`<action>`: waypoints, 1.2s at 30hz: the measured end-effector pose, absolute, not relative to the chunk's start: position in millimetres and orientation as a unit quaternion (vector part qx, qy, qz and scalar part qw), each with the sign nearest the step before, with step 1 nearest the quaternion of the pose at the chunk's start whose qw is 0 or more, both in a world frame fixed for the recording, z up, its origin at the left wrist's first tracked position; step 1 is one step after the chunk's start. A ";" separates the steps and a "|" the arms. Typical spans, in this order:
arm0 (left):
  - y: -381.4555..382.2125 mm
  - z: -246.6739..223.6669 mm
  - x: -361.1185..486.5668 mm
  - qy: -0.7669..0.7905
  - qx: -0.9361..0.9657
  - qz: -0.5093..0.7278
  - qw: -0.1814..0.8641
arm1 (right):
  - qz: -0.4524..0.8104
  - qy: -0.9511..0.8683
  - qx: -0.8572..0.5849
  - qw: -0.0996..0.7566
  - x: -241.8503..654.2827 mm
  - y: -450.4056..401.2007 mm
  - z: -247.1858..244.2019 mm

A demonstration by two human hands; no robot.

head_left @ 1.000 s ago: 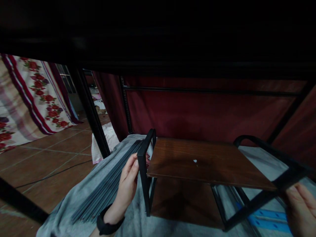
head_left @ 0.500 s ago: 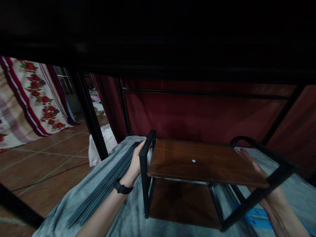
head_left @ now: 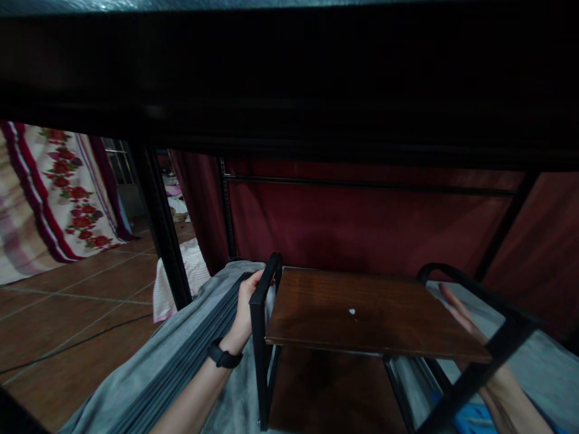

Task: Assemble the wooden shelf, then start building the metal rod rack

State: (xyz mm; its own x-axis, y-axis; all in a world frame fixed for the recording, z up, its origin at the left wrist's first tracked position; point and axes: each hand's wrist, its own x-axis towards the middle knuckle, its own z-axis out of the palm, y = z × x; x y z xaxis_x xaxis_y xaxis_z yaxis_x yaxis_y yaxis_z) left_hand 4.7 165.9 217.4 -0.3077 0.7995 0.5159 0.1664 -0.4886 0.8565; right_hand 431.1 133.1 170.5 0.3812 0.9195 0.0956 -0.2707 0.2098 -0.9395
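Note:
A small two-tier shelf stands in front of me, its brown wooden upper board [head_left: 335, 307] set between black metal end frames, with a lower board [head_left: 335, 392] beneath. My left hand [head_left: 246, 307], a black band on its wrist, is closed around the left end frame [head_left: 257, 325]; part of its fingers is hidden behind the metal. At the other end, my right hand [head_left: 459, 310] is seen through the right end frame [head_left: 502, 337]. Its visible fingers are stretched out beside the upper board's edge, and the rest is partly covered. A small white bit [head_left: 351, 311] lies on the upper board.
Grey cloth [head_left: 122, 374] lies under the shelf, with a bundle of dark grey rods [head_left: 190, 355] on the left. A blue object [head_left: 474, 419] is at lower right. A wide black beam [head_left: 289, 90] crosses overhead, beside a black post [head_left: 160, 229]. Dark red curtain [head_left: 362, 229] hangs behind.
The view has tilted upward, so the shelf and both hands appear lower. My left hand keeps its grip on the frame; my right hand's fingers look straighter.

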 end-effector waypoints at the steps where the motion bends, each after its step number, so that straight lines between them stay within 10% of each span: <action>1: 166.2 218.1 5.1 0.451 0.538 0.673 0.232 | 0.443 -0.341 -0.461 0.689 432.4 135.9 167.9; 23: 185.8 199.4 -11.2 0.454 0.662 0.597 0.005 | 0.470 -0.387 -0.472 0.638 458.7 166.7 145.6; 36: 159.0 237.0 16.6 0.465 0.504 0.692 0.224 | 0.396 -0.402 -0.459 0.686 442.8 162.1 152.3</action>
